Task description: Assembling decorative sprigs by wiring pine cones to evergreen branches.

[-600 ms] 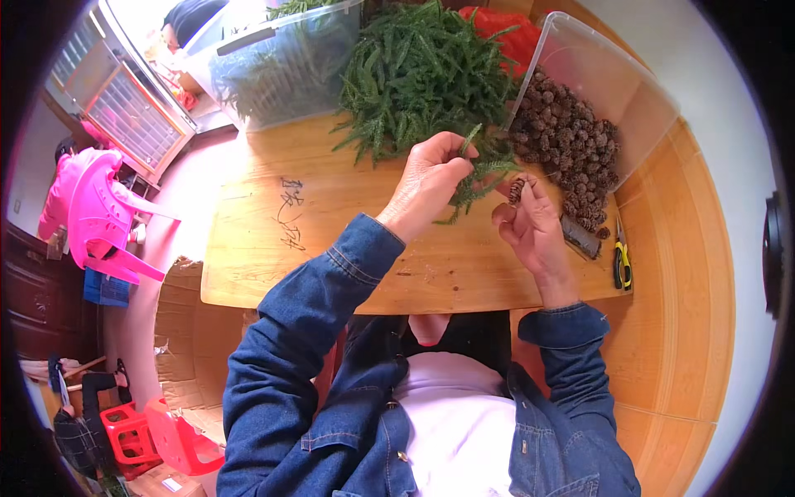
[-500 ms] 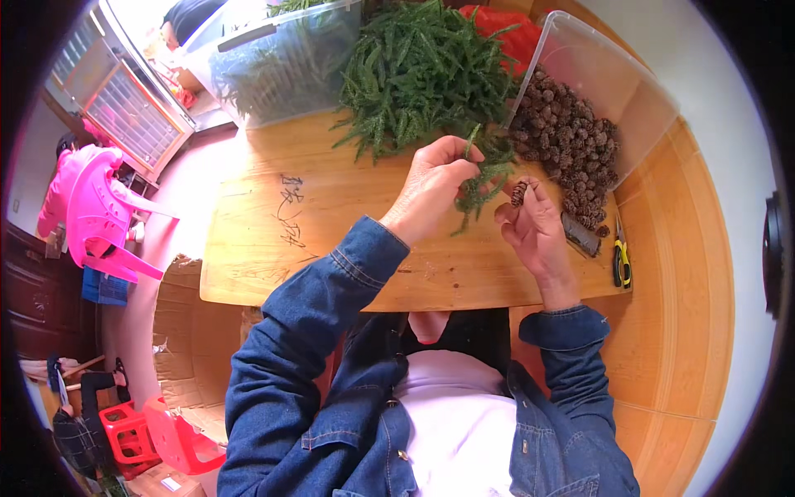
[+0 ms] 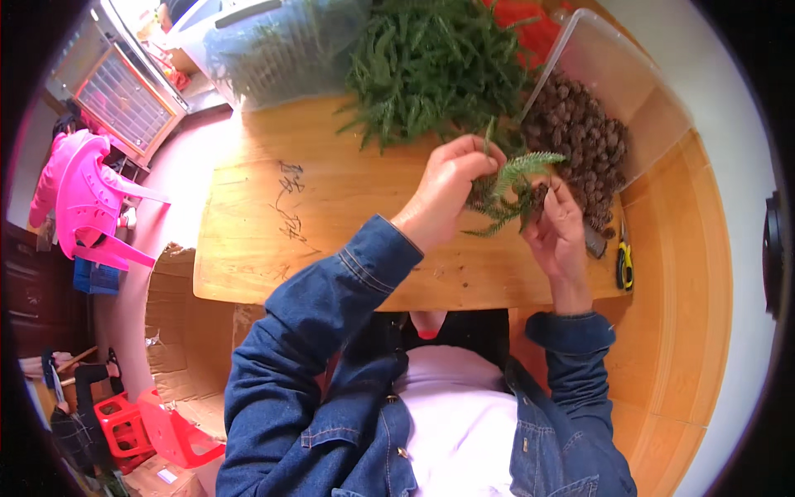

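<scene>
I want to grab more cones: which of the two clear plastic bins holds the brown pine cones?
The clear plastic bin on the right, beside the right hand, holds the brown pine cones; the clear plastic bin at top left shows only greenery.

A feathery green sprig [image 3: 509,186] is held upright above the wooden table [image 3: 331,224].

The greens [image 3: 431,66] and the cone bin [image 3: 596,108] are blocking the table's [image 3: 331,199] far side (pliers [image 3: 623,265] are sitting right); its left is staying open.
</scene>
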Demonstrator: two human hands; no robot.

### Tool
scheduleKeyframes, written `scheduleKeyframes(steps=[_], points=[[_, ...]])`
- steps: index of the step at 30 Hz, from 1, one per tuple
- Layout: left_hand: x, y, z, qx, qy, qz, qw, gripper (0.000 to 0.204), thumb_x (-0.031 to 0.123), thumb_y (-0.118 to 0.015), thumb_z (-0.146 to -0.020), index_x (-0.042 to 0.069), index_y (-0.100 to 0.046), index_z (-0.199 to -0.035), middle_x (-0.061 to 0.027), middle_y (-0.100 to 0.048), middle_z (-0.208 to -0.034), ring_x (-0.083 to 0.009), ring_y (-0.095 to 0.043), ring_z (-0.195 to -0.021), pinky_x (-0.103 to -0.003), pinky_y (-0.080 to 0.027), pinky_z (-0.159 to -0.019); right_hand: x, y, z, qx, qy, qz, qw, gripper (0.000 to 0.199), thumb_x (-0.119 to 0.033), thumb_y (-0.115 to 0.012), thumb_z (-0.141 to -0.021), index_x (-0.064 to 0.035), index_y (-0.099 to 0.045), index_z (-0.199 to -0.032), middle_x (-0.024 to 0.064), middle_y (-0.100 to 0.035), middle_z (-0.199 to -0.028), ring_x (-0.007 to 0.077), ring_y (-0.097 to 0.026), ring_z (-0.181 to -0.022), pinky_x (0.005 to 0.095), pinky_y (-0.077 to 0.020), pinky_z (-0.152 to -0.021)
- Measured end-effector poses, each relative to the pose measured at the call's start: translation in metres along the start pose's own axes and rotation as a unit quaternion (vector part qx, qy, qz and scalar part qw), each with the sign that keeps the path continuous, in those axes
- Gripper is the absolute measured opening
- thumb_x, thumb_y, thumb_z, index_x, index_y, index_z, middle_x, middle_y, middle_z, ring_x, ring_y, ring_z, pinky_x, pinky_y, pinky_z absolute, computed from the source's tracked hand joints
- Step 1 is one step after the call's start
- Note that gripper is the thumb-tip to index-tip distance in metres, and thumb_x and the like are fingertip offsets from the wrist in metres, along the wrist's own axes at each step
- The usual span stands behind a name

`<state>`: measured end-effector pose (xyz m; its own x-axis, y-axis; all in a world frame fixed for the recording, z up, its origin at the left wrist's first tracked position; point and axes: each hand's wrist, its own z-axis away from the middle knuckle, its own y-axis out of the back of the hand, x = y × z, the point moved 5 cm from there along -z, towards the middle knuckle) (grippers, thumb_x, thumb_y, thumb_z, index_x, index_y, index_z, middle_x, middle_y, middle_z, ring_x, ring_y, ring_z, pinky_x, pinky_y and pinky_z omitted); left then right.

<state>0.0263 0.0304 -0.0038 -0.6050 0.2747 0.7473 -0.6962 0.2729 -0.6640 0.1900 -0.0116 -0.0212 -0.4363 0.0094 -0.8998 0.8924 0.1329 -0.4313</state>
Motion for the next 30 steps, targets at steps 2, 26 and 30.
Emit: scheduleKeyframes(steps=[2,26,30], points=[[0.004,0.003,0.005,-0.002,0.022,-0.013,1.0,0.011,0.01,-0.055,-0.082,0.002,-0.059,-0.089,-0.0032,-0.057,-0.077,-0.0112,-0.054,-0.067,-0.026,-0.045,-0.059,-0.002,0.0,-0.001,0.02,-0.01,0.024,0.999,0.026,-0.022,-0.051,-0.095,-0.0068,-0.05,-0.116,0.001,-0.061,-0.098,0.0051,-0.051,-0.061,0.0164,-0.0367,-0.047],[-0.026,0.021,0.035,0.024,0.052,-0.075,0.995,0.022,0.005,-0.056,-0.089,-0.002,-0.055,-0.109,-0.0077,-0.062,-0.097,-0.0136,-0.06,-0.085,-0.028,-0.049,-0.081,0.012,-0.008,0.043,-0.064,-0.101,0.007,0.993,0.028,-0.022,-0.057,-0.093,-0.003,-0.053,-0.113,0.0035,-0.055,-0.084,0.007,-0.051,-0.059,0.0162,-0.0343,-0.048],[-0.031,0.015,0.038,0.006,0.048,-0.067,0.997,0.024,0.003,-0.055,-0.088,-0.002,-0.054,-0.112,-0.0083,-0.062,-0.098,-0.0148,-0.06,-0.089,-0.029,-0.049,-0.083,0.015,-0.01,0.041,-0.053,-0.093,-0.003,0.994,0.028,-0.019,-0.059,-0.091,-0.0025,-0.053,-0.113,0.0036,-0.058,-0.084,0.007,-0.052,-0.059,0.0162,-0.0363,-0.05]])
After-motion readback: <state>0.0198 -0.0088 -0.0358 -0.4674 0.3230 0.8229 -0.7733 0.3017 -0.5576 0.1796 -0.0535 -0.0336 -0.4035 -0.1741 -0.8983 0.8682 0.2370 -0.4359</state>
